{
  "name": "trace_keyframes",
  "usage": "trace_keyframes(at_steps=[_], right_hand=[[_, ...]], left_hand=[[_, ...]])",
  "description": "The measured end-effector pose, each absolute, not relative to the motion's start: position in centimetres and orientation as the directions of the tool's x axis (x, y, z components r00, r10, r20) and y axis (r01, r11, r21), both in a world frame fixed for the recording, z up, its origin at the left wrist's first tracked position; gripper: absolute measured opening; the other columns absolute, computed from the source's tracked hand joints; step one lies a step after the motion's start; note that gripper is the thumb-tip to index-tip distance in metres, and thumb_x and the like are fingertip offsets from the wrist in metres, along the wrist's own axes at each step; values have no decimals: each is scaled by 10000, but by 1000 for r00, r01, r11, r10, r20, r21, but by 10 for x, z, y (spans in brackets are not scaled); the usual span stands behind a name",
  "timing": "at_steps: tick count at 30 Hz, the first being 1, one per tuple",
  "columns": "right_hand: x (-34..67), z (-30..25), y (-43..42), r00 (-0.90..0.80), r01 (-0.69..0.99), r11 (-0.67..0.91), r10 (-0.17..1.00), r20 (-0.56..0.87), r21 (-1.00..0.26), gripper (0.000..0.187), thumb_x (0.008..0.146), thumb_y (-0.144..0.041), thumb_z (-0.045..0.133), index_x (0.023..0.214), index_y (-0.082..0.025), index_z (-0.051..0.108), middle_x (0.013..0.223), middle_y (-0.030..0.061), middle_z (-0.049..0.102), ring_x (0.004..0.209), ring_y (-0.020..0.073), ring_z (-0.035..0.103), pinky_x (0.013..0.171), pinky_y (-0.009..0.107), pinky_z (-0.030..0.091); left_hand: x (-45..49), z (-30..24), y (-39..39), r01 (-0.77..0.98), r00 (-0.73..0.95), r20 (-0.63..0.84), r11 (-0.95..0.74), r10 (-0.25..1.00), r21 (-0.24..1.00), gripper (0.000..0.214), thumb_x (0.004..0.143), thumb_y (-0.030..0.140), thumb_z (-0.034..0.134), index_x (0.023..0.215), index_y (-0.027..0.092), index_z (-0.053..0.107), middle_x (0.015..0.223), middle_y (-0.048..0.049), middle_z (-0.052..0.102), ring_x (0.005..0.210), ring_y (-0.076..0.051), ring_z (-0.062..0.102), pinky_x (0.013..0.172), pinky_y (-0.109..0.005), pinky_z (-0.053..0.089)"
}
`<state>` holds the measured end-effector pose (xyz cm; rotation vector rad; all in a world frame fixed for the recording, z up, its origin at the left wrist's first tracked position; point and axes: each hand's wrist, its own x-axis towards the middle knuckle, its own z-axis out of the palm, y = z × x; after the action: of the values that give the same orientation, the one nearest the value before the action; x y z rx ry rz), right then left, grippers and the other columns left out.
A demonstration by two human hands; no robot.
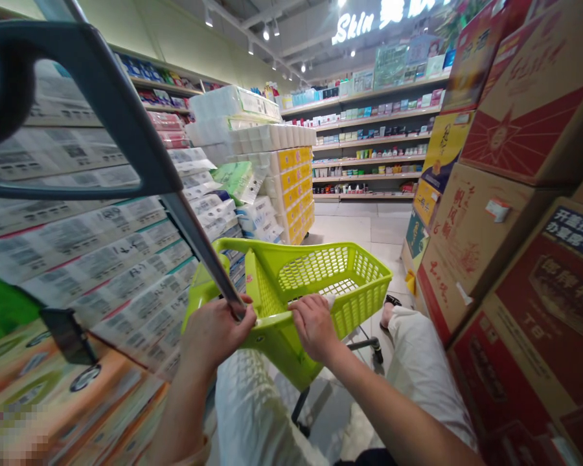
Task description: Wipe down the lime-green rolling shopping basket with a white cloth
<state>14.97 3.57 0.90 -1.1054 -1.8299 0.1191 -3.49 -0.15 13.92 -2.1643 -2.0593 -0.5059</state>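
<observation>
A lime-green shopping cart (364, 310) with latticed sides stands before my knees, its basket showing no goods inside. From the upper left a metal pole (194, 226) with a dark grey looped handle (102, 90) slants down to the cart's near rim. My left hand (218, 331) is closed around the pole's lower end, beside that rim. Over the basket's near side, my right hand (315, 327) has its fingers curled on the rim. Something small and white peeks out by these fingers; its kind I cannot make out.
Stacked packs of paper goods (102, 239) crowd the left side, with toilet-roll packs (272, 139) beyond. Cardboard cartons (471, 226) rise close on the right. A tiled aisle (364, 226) leads to shelves of cosmetics (369, 139). Dark-framed wheels (376, 349) support the cart.
</observation>
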Motion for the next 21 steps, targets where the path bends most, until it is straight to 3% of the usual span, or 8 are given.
trace_keyframes(at_steps=[6,9,11,13,15,16,18,21], right_hand=[[175,-3,49,-162,680,580,716,679,-449,251,944,-199,380,920,-204,630,855,45,661,834,195,544,824,328,343],[199,-14,57,-113,729,525,724,680,-438,243,925,-200,384,918,-202,626,852,53,645,849,205,534,824,329,344],[203,-17,56,-103,735,511,733,672,-445,219,889,-186,408,959,-202,615,889,56,637,885,213,524,846,337,343],[198,-17,51,-99,726,508,744,660,-463,248,825,-159,439,1017,-196,592,935,60,627,923,222,509,880,352,341],[187,-15,45,-105,709,515,752,651,-481,331,753,-134,461,1063,-187,565,968,65,615,949,230,496,907,364,342],[182,-14,42,-112,700,523,753,648,-486,365,727,-127,468,1077,-183,555,980,67,610,957,233,492,917,368,343],[174,-12,39,-131,686,538,753,645,-489,390,712,-124,473,1091,-181,543,996,70,604,965,235,490,922,368,349],[175,-12,39,-186,684,565,747,639,-462,351,739,-129,471,1076,-185,551,996,70,605,956,230,494,904,359,358]], left_hand=[[-46,135,6,978,40,320,-102,947,181,322,774,457,473,679,269,716,928,37,755,712,-177,685,637,-262,475],[-53,130,7,975,61,496,-157,866,155,293,752,445,535,874,234,698,937,-28,736,755,-223,667,722,-334,505],[-51,126,1,972,32,719,-188,694,139,481,726,431,600,1139,185,601,1034,-96,690,891,-282,637,815,-418,504],[-40,122,-8,968,-30,907,-215,420,132,715,710,400,655,1340,151,425,1193,-153,593,1080,-323,555,910,-482,470],[-25,116,-16,947,-8,977,-311,214,76,757,716,308,662,1394,161,358,1223,-145,554,1136,-310,513,962,-486,442],[-16,113,-18,914,71,978,-405,194,13,691,734,271,631,1374,172,389,1189,-132,562,1104,-293,532,944,-466,456],[1,105,-16,852,242,904,-524,354,-23,526,784,219,555,1302,198,470,1138,-112,589,1052,-258,570,918,-421,472],[15,93,-3,907,310,692,-421,652,-10,380,839,247,482,1202,172,566,1074,-118,648,994,-256,604,869,-396,474]])
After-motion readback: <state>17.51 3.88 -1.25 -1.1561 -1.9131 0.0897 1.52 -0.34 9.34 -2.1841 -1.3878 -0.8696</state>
